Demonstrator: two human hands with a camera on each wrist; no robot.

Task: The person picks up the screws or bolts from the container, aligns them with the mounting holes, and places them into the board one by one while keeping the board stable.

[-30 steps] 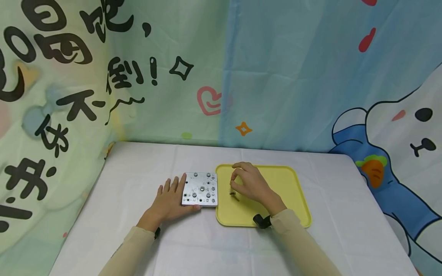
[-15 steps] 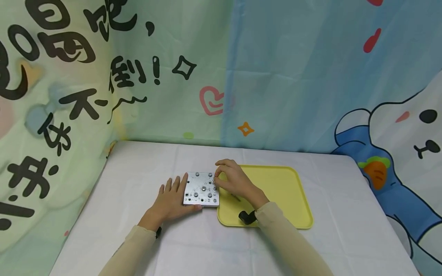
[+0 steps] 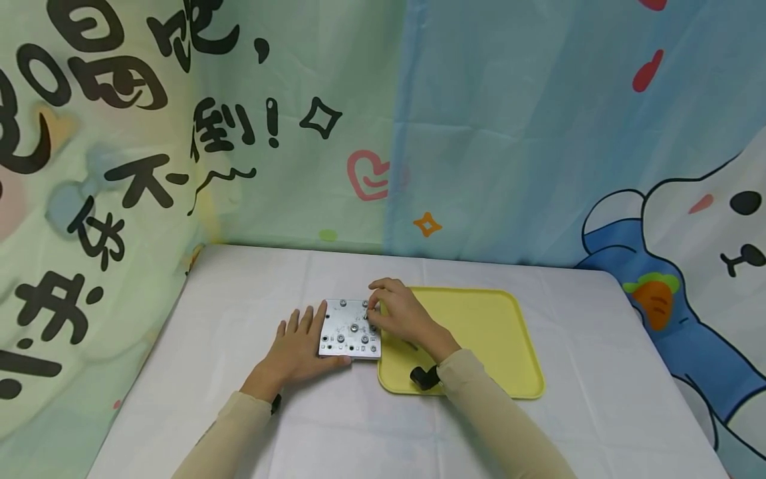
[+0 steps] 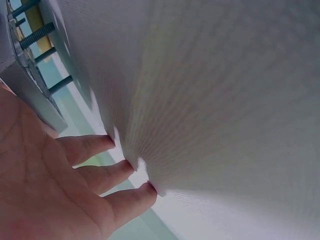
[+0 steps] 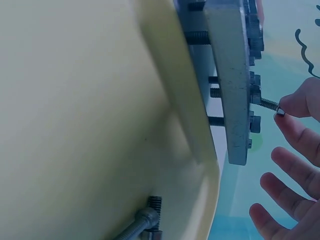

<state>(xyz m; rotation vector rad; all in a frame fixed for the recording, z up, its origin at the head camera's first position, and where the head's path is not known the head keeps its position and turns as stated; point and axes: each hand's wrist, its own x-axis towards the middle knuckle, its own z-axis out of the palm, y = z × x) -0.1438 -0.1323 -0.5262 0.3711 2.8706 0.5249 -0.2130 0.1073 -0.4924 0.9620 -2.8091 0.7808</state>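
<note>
A silver metal plate (image 3: 332,327) with several bolts set through its holes sits at the tray's left edge. In the left wrist view, bolt shanks (image 4: 37,36) stick out from its underside. My left hand (image 3: 294,349) is spread along the plate's left side, index finger at that side and thumb at the near edge; the other fingertips touch the tablecloth. Over the plate's right part, my right hand (image 3: 402,313) pinches a small bolt (image 5: 270,104) by its head between thumb and index finger. Its threaded end points at the plate's top face, close to the bolt heads there.
A yellow tray (image 3: 479,346) lies right of the plate, under my right forearm. Loose bolts (image 5: 145,221) lie in it. White cloth (image 3: 335,426) covers the table, and printed fabric (image 3: 491,133) hangs behind and to the left.
My right hand has moved left from over the tray to the plate's right part, bringing the bolt. Over the last half second it shifted only slightly. The left hand stays at the plate.
</note>
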